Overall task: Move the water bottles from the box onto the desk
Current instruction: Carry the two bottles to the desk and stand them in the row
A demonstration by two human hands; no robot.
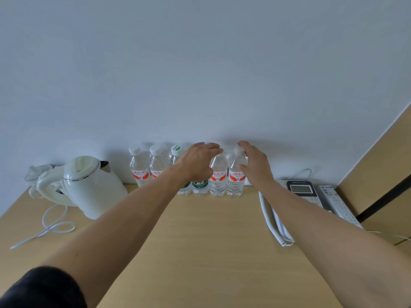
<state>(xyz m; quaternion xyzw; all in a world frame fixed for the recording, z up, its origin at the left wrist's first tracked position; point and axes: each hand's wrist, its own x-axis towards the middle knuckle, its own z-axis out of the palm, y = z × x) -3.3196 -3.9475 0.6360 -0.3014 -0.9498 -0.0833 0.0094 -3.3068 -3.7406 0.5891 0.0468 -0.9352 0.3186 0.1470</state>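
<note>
Six bottles [219,176] stand along the desk's [200,241] back edge; my left hand [198,162] and right hand [253,163] each grip one. No box visible.

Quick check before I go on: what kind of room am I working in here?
Most likely a hotel room or a small office. A wooden desk against a plain wall holds an electric kettle, a row of water bottles, and a desk phone beside a remote control.
</note>
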